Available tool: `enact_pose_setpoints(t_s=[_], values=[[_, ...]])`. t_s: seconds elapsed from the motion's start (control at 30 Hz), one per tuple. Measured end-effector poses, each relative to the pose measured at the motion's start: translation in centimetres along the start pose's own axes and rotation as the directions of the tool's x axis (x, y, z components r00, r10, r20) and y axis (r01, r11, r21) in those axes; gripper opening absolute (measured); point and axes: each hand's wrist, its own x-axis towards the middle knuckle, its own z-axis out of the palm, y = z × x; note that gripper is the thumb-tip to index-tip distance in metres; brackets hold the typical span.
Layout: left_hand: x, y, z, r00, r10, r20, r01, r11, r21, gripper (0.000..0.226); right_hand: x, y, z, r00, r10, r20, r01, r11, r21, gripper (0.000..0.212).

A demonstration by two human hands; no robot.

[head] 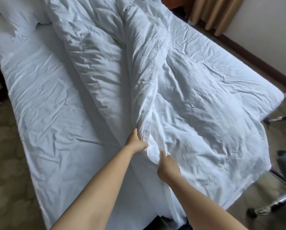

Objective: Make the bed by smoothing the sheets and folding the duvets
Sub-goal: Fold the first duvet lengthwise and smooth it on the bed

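Two bare forearms reach in from the bottom edge, over the foot of the bed.

Right hand [168, 168]: knuckles up, fingers curled into the near edge of the crumpled white duvet [197, 100]; thumb and forefinger pinch a fold of the fabric. Closed on the cloth.

Left hand [136, 142]: just beyond and to the left of the right hand, close to it but apart. Fingers tucked under a raised ridge of the same duvet, thumb on the outside. Gripping, not flat.

Duvet: bunched into a long ridge that runs from the two hands up the middle of the bed toward the far end. Its right part lies spread and wrinkled over the right half of the mattress and hangs over the right edge. Its left part is heaped and deeply creased.

White fitted sheet [44, 110]: bare across the left half of the bed, creased, many fine wrinkles.

White pillow [17, 15]: far left corner, at the head, lying on the sheet, touching the heaped duvet.

Right side, beside the bed: chrome-legged chair frame [278, 118], partly under the overhanging duvet; dark seat near the frame edge, blurred.

Far right: tan pleated curtain [217, 12] against a pale wall with dark wooden skirting [262, 63].

Patterned beige floor [7, 171] at left.
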Motion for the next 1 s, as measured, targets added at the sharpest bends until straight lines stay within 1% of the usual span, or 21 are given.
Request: enact_pose_setpoints(t_s=[0.03,0.1,0.13,0.2,0.23,0.27,0.3,0.33,0.37,0.4,0.47,0.53,0.6,0.63,0.7,0.77,0.8,0.87,0.93,0.97,1.0], values=[[-0.3,0.0,0.6,1.0,-0.003,-0.012,0.003,0.999,0.038,0.092,-0.4,0.0,-0.4,1.0,-0.008,-0.02,0.008,1.0,0.009,0.041],[-1.1,0.4,1.4,0.996,0.031,-0.082,-0.025,0.997,0.077,0.071,-1.1,0.1,-1.7,0.999,-0.031,-0.014,0.033,0.994,0.102,0.023],[-1.7,1.0,1.4,0.992,0.052,-0.119,-0.044,0.997,0.062,0.057,-1.5,0.0,-2.6,1.0,-0.029,-0.01,0.031,0.981,0.19,0.017],[-2.5,2.5,0.8,0.986,0.07,-0.153,-0.079,0.995,-0.056,0.039,-2.6,-0.7,-4.7,0.998,-0.053,-0.022,0.057,0.945,0.321,0.012],[-2.8,3.2,0.2,0.987,0.073,-0.144,-0.093,0.987,-0.133,0.033,-3.2,-1.4,-5.6,0.995,-0.092,-0.029,0.096,0.93,0.354,0.013],[-3.1,3.8,-0.6,0.991,0.076,-0.114,-0.099,0.973,-0.208,0.027,-3.9,-2.2,-6.3,0.99,-0.136,-0.029,0.137,0.916,0.378,0.02],[-3.6,4.3,-1.5,0.995,0.073,-0.064,-0.088,0.955,-0.283,0.024,-4.5,-3.1,-6.8,0.984,-0.176,-0.03,0.174,0.903,0.394,0.031],[-4.0,4.3,-2.4,0.998,0.059,-0.015,-0.061,0.935,-0.35,0.027,-4.9,-3.8,-7.0,0.976,-0.218,-0.023,0.208,0.889,0.408,0.041],[-4.2,4.0,-3.2,0.999,0.041,0.022,-0.029,0.921,-0.388,0.032,-5.2,-4.4,-6.6,0.967,-0.254,-0.008,0.235,0.881,0.411,0.045],[-4.2,3.5,-3.6,0.999,0.029,0.025,-0.017,0.917,-0.399,0.036,-5.3,-4.8,-5.9,0.958,-0.287,0.007,0.262,0.884,0.388,0.042],[-3.9,1.3,-3.5,0.998,0.011,-0.06,-0.031,0.933,-0.359,0.035,-5.4,-4.9,-3.4,0.958,-0.281,0.06,0.261,0.939,0.226,0.036],[-3.4,-1.3,-2.3,0.992,-0.014,-0.128,-0.022,0.962,-0.271,0.031,-5.3,-3.7,-0.3,0.973,-0.224,0.058,0.225,0.974,-0.005,0.051],[-3.3,-2.5,-1.0,0.995,-0.026,-0.1,-0.001,0.965,-0.264,0.031,-5.4,-1.4,1.7,0.986,-0.162,-0.044,0.15,0.968,-0.199,0.06],[-3.6,-2.1,-0.6,0.996,-0.027,-0.086,0.002,0.961,-0.276,0.032,-5.4,0.0,2.1,0.977,-0.152,-0.149,0.113,0.964,-0.241,0.058],[-4.0,0.0,0.1,0.998,-0.055,-0.039,0.041,0.955,-0.294,0.037,-5.3,2.2,0.5,0.91,-0.146,-0.388,0.053,0.969,-0.242,0.047],[-4.4,3.3,1.0,0.999,-0.043,0.019,0.047,0.949,-0.312,0.037,-4.8,3.6,-3.1,0.818,-0.081,-0.569,-0.023,0.985,-0.172,0.039],[-4.7,5.4,1.4,0.999,-0.001,0.044,0.016,0.939,-0.344,0.036,-4.5,3.9,-5.6,0.755,-0.035,-0.655,-0.048,0.993,-0.108,0.034],[-5.7,9.6,1.5,0.988,0.125,0.086,-0.075,0.895,-0.439,0.036,-4.6,3.7,-10.8,0.583,0.03,-0.812,-0.022,1.0,0.021,0.024],[-6.6,12.3,0.8,0.966,0.236,0.11,-0.143,0.835,-0.531,0.041,-5.3,3.3,-14.4,0.435,-0.008,-0.9,0.064,0.998,0.022,0.02],[-6.7,12.9,0.3,0.958,0.262,0.113,-0.156,0.812,-0.563,0.046,-5.8,3.1,-15.3,0.41,-0.063,-0.91,0.106,0.994,-0.021,0.021],[-6.8,12.6,-0.1,0.959,0.264,0.107,-0.162,0.813,-0.559,0.05,-6.4,2.8,-15.5,0.457,-0.122,-0.881,0.129,0.989,-0.07,0.024]])
